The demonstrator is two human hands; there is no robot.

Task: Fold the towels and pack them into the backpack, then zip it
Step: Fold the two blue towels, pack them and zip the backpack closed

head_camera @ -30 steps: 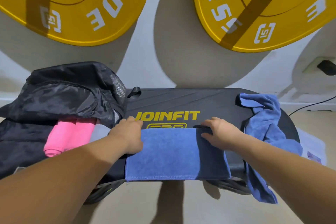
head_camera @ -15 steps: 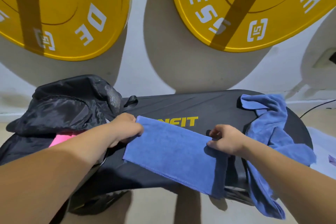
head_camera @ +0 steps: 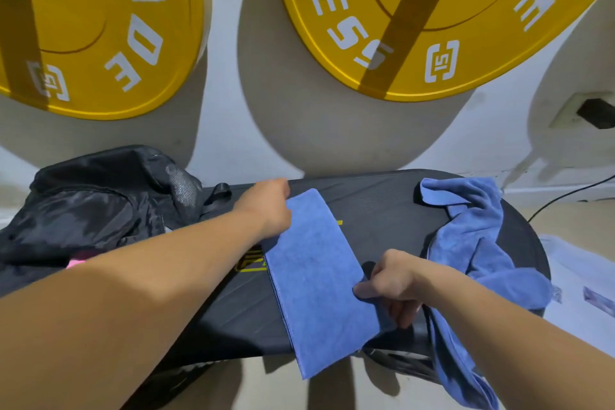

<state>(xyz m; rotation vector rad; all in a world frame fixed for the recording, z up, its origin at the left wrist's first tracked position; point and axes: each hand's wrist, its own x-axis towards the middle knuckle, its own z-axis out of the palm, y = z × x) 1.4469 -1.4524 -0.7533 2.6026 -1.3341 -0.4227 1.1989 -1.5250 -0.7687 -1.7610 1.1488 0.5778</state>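
The folded towel (head_camera: 319, 276) lies slantwise across the middle of the bench (head_camera: 382, 206), its near end hanging over the front edge. The left hand (head_camera: 266, 206) grips its far corner and the right hand (head_camera: 389, 283) pinches its right edge. If lifted unevenly, the layers may slip apart before reaching the backpack (head_camera: 100, 203) at the left end.

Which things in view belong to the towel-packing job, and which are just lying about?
Job: folded blue towel, gripped by left hand and right hand; crumpled blue towel; black backpack.
Lying about: yellow weight plates; wall plug; black cable.
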